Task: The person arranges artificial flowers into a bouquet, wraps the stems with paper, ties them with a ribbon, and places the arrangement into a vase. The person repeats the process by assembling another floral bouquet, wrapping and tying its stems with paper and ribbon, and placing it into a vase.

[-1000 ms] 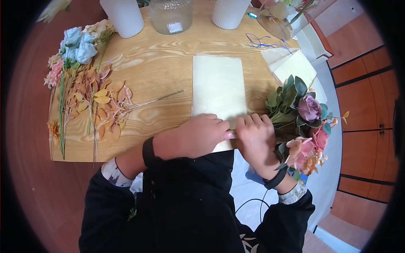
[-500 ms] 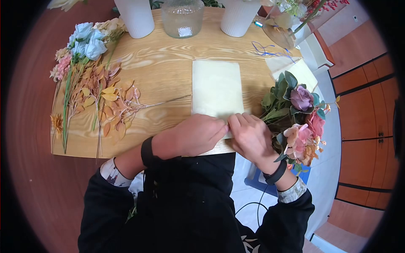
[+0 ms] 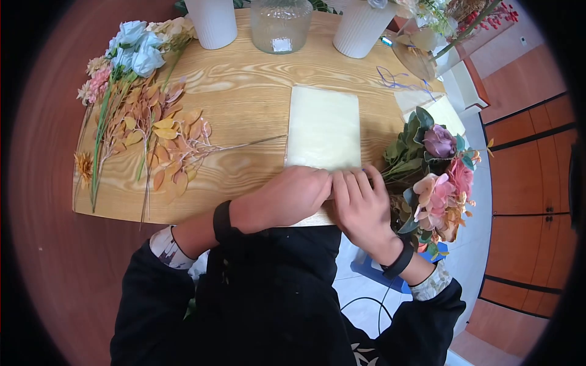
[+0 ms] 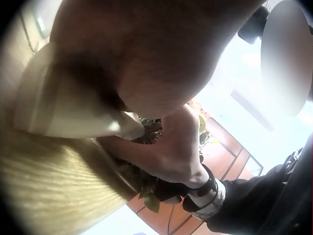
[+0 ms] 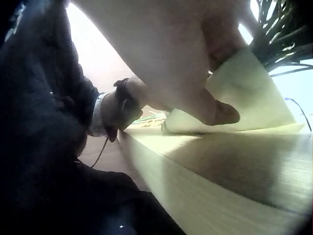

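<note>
A pale yellow sheet of paper (image 3: 323, 128) lies on the wooden table in front of the person, its near end under both hands. At that end the left hand (image 3: 296, 195) pinches the paper with curled fingers. Right beside it, the right hand (image 3: 363, 204) holds the same edge, fingers bent over the top. In the right wrist view the paper (image 5: 254, 93) rises from the tabletop, with the thumb (image 5: 222, 113) low against it. The left wrist view shows the paper (image 4: 68, 107) bent up below the left hand. The fingertips are partly hidden in the head view.
Artificial flowers with purple and pink blooms (image 3: 439, 180) lie close beside the right hand. Orange leaf sprays (image 3: 162, 128) and blue roses (image 3: 137, 49) lie at left. White vases (image 3: 212, 24) and a glass vase (image 3: 279, 27) stand at the back. Blue string (image 3: 397, 79) and more paper (image 3: 445, 114) are at right.
Both hands stay at the paper's near edge and have come closer together. The right hand's fingers have shifted and spread slightly. The head view has moved a little.
</note>
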{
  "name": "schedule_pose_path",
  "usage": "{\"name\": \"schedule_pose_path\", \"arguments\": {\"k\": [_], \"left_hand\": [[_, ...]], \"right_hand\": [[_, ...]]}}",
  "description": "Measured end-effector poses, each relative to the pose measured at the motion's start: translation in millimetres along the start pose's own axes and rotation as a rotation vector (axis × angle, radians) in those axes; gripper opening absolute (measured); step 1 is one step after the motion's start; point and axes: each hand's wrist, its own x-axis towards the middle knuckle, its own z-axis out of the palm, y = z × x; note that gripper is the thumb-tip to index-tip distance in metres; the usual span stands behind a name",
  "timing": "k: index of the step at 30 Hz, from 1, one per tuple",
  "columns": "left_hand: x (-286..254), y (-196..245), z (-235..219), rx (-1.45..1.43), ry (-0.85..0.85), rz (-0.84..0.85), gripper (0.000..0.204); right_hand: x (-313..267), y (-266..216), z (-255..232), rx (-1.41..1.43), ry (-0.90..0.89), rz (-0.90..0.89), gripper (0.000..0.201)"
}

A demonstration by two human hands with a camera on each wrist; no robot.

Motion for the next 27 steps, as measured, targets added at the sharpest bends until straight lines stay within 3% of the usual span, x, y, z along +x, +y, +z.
{"name": "schedule_pose_path", "arguments": {"k": [1, 4, 5, 7, 8, 10, 14, 17, 19, 22, 26, 27], "left_hand": [[1.1, -0.1, -1.8, 0.003, -0.069, -0.035, 0.018], [3.5, -0.5, -4.6, 0.021, -0.227, -0.079, 0.014], [2.5, 0.2, -4.8, 0.024, -0.231, -0.079, 0.014], [-1.4, 3.9, -4.0, -0.076, 0.066, -0.080, 0.011], [-3.5, 12.6, -12.2, -0.073, 0.063, -0.079, 0.011], [-11.1, 33.5, -29.5, 0.147, 0.287, 0.061, 0.022], [-20.9, 42.4, -4.3, 0.322, 0.327, 0.025, 0.029], [-10.0, 37.4, -6.9, 0.547, 0.266, 0.021, 0.025], [-2.1, 41.7, -13.3, 0.488, -0.042, -0.162, 0.021], [7.2, 37.1, -18.7, 0.409, -0.148, -0.202, 0.010], [15.6, 20.8, -25.8, 0.296, -0.108, -0.088, 0.006], [19.5, 20.8, -29.6, 0.180, -0.212, -0.148, 0.007]], "right_hand": [[-2.9, -0.3, 0.4, 0.052, -0.124, 0.023, 0.011], [-0.5, 3.2, 1.7, 0.074, -0.224, 0.061, 0.006], [-1.7, 5.2, 10.0, 0.072, -0.159, 0.061, 0.007], [-1.4, 8.5, 11.6, 0.088, -0.203, 0.078, 0.007], [-1.0, 9.4, 12.2, 0.100, -0.251, 0.094, 0.006], [3.0, 10.2, 6.3, 0.102, -0.269, 0.130, 0.007], [16.7, 15.5, -8.9, 0.189, -0.338, 0.224, 0.014], [20.0, 14.5, -10.7, 0.212, -0.332, 0.212, 0.018], [19.8, 12.4, -11.9, 0.221, -0.315, 0.194, 0.019], [18.6, 9.9, -12.2, 0.225, -0.218, 0.142, 0.018], [11.1, 9.5, -3.9, 0.079, -0.099, 0.053, 0.013], [10.3, 11.0, -3.0, 0.061, -0.034, 0.025, 0.012]]}}
